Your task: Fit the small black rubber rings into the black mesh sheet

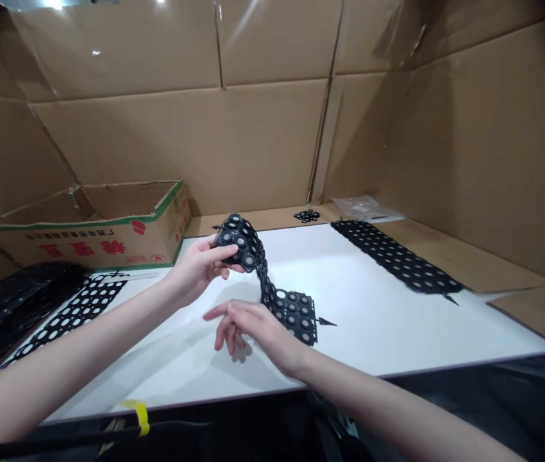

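A black flexible strip [301,313] with rows of round pale-centred discs is pinched at its upper end by my left hand [194,268], thumb on top. The strip hangs down from there, twisted on edge in the middle, and its lower end lies on the white tabletop with a pointed tab at its tip. In front of it hovers my right hand [258,327], index finger stretched out and the other fingers loosely bent. Nothing shows in that hand. Whether it touches the strip behind it, I cannot tell.
Another black disc strip [392,256] lies flat at right. At left are a holed black strip [75,308], a thin white tool [131,277] and a dark pile [17,311] of similar pieces. An open cardboard box [104,240] stands behind. Small black pieces [306,216] and clear plastic [363,206] lie at back.
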Tool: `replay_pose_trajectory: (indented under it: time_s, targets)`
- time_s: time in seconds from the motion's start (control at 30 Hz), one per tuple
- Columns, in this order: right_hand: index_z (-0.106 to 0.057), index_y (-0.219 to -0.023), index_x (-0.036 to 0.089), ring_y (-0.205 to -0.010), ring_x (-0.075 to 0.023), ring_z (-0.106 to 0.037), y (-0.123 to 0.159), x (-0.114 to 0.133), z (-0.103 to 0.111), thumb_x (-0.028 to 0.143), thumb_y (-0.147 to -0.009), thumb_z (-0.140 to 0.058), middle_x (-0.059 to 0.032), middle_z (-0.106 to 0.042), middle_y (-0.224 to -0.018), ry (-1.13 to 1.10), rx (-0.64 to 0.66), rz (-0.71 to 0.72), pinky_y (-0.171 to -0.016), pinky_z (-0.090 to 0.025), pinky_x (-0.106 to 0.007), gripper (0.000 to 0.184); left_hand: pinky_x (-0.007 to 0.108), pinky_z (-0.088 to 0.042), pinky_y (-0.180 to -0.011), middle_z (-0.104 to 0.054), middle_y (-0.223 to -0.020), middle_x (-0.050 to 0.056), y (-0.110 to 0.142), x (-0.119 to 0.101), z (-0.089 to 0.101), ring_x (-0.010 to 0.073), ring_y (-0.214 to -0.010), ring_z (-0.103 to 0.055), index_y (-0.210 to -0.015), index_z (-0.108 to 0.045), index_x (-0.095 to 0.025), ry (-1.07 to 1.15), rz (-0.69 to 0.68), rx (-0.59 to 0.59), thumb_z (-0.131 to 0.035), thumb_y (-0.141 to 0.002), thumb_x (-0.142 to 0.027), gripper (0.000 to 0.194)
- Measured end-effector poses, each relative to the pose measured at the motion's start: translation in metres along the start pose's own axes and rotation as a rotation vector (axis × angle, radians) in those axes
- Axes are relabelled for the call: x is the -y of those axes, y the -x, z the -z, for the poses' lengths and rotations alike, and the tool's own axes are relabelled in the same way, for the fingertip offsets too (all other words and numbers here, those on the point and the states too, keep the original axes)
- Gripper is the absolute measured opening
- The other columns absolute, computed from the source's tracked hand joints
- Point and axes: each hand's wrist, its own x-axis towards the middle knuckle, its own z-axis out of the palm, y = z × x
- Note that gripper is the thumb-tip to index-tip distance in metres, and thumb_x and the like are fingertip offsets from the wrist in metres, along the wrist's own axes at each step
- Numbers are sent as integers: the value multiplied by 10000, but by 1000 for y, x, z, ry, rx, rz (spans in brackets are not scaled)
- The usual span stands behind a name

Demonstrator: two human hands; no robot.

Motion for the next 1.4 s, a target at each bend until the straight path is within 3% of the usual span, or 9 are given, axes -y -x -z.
replay_pose_trajectory:
  time_s: [0.17,0.33,0.43,0.6,0.7,0.8,1.03,1.2,1.4]
  targets:
    - [-513,-1259,267,-863,-172,-591,-6,-10,-2,571,-713,-681,-90,-602,-1185,-281,-142,-11,-664,-433,-272,648,142,-428,-434,-664,-694,12,43,-14,3,100,-555,-634,-790,-566,-132,-35,-106,-118,-745,-689,-219,223]
    - [-648,-901,172,-649,-130,-554,-12,-16,19,635,-724,-633,-73,-660,-942,-337,-385,-60,-556,-415,-252,496,157,-457,-483,-687,-805,10,85,-18,25,139,-691,-679,-839,-586,-158,-83,-215,-309,-751,-703,-239,229]
    - [-623,-881,206,-680,-144,-590,-22,-15,28,580,-803,-566,-40,-676,-928,-358,-526,-31,-618,-465,-265,386,179,-482,-516,-703,-843,41,113,-2,34,162,-775,-668,-833,-625,-148,-151,-39,-327,-764,-698,-261,224]
    - [-590,-809,204,-763,-215,-653,-48,-18,34,544,-803,-557,-70,-711,-829,-306,-617,-67,-661,-501,-332,342,252,-531,-650,-712,-1008,94,158,39,36,214,-916,-657,-943,-654,-150,-251,276,-72,-757,-711,-406,360]
    - [-592,-790,196,-769,-228,-658,-64,-22,37,493,-763,-626,-72,-711,-769,-247,-608,-59,-709,-505,-355,300,234,-516,-671,-692,-1135,83,166,38,38,203,-953,-673,-1118,-628,-218,-222,540,346,-735,-731,-457,467]
    - [-608,-834,198,-816,-214,-650,-76,-25,45,399,-683,-725,-47,-717,-812,-164,-561,-19,-762,-495,-334,277,242,-500,-688,-728,-1028,95,151,15,41,189,-854,-688,-1036,-702,-191,-482,529,677,-642,-825,-435,328]
    - [-642,-903,178,-807,-206,-643,-94,-34,73,471,-682,-717,-54,-711,-869,49,-446,1,-777,-486,-350,375,310,-459,-808,-672,-1055,81,26,7,64,214,-986,-595,-989,-655,-193,-956,-451,-12,-508,-916,-362,235]
    - [-644,-864,160,-820,-210,-608,-106,-38,89,515,-705,-676,-45,-684,-862,259,-384,79,-721,-462,-317,390,393,-400,-980,-615,-1183,91,-55,50,82,228,-1117,-527,-1196,-571,-211,-1056,-678,46,-552,-904,-343,321]
    - [-617,-783,155,-763,-200,-560,-111,-43,97,377,-794,-601,-32,-649,-760,564,-366,131,-709,-429,-317,223,380,-452,-907,-617,-1082,101,-83,87,89,207,-1029,-555,-1139,-608,-187,-1011,-779,83,-521,-925,-296,255]
